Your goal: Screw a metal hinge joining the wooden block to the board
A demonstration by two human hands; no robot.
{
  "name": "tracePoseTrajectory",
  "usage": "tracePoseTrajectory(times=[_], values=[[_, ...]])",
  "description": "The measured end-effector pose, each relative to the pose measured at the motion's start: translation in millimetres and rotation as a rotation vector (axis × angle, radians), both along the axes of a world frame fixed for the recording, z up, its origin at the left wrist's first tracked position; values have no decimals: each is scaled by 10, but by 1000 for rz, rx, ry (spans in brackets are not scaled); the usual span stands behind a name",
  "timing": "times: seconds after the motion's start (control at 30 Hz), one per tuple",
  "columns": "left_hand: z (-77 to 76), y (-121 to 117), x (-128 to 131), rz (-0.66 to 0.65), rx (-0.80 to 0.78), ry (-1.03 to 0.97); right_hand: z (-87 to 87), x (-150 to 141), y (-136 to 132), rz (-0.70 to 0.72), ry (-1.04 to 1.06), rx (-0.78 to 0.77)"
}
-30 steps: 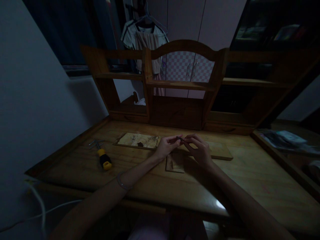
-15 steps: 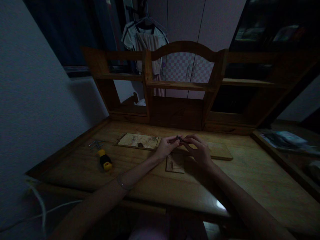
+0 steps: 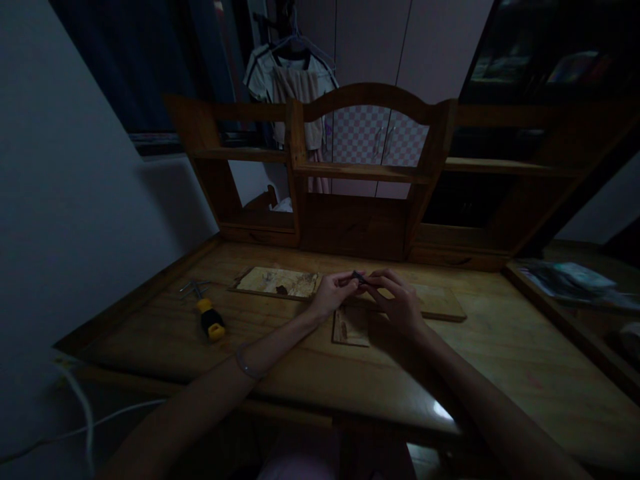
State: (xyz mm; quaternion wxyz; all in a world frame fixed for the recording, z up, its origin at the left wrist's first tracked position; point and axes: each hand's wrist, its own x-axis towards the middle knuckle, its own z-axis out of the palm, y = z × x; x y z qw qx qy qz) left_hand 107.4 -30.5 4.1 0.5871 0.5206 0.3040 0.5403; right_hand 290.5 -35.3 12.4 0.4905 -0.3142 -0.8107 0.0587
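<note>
Small piece (image 3: 359, 277) dark; tool handle (image 3: 211, 321) yellow, black; cabinet doors (image 3: 354, 137) pink-white checked; curtain (image 3: 130, 60) dark blue.

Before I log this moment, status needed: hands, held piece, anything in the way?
Left hand and right hand both pinching small dark piece, too dim to identify. Wooden boards partly hidden behind hands. Yellow-black tool off left, well apart.

Left hand (image 3: 333, 295) and right hand (image 3: 399, 303) meet above the wooden desk (image 3: 280, 377), fingertips pinched on a small dark piece (image 3: 359, 276), likely metal, though dim light prevents confirmation. A dark-marked board (image 3: 273, 281) lies beyond the left hand; a short wood offcut (image 3: 353, 330) lies nearer. A yellow-and-black-handled screwdriver (image 3: 212, 321) rests at left.
</note>
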Motion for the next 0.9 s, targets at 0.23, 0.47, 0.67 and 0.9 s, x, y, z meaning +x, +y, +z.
tracePoseTrajectory(times=[0.23, 0.47, 0.67, 0.9], values=[[-10, 6, -4, -9, -15, -29, 15, -5, -10, 1, 15, -15], [-31, 34, -3, 16, -17, -4, 25, -1, 0, -36, 0, -14], [-23, 11, 13, 34, -23, 45, 11, 10, 0, -85, 55, -96], [18, -33, 33, 32, -46, 79, 37, 11, -22, -102, 20, -185]])
